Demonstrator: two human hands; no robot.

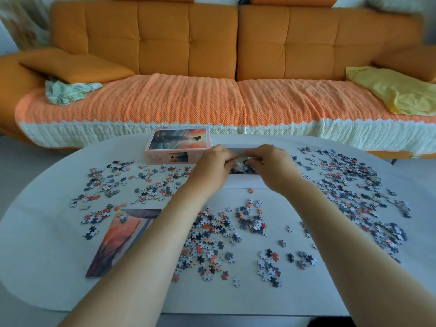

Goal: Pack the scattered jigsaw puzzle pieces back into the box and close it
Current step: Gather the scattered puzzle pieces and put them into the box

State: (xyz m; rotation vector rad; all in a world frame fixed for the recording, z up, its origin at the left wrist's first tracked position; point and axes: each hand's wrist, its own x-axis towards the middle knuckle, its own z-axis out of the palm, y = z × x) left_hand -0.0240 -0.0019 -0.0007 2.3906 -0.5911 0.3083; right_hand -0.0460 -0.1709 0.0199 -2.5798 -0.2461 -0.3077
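Two bare forearms enter from the bottom edge, cut off at the elbows, and reach across a white oval table (pixel 295 291). Between and beside them loose puzzle pieces (pixel 207 239) lie scattered in clusters, the thickest spread along the right side. A printed picture sheet (pixel 118 237) lies flat at the left, its right part hidden under the left forearm and a few pieces resting on its top corner.

Farther on, the left hand (pixel 212 162) and right hand (pixel 272 165) meet over the open white box (pixel 243 184), which already holds dark pieces. Both hands have fingers curled inward toward each other, but the fingertips are blurred, so I cannot tell whether they pinch pieces or merely hover above those in the box. Most of the box is covered by the hands.

Just left of it the lid (pixel 174 143) lies picture side up. Behind the table stands an orange sofa (pixel 165 43) with a knitted cover (pixel 165 102), a crumpled patterned cloth (pixel 66 90) and a yellow cloth (pixel 396 90).
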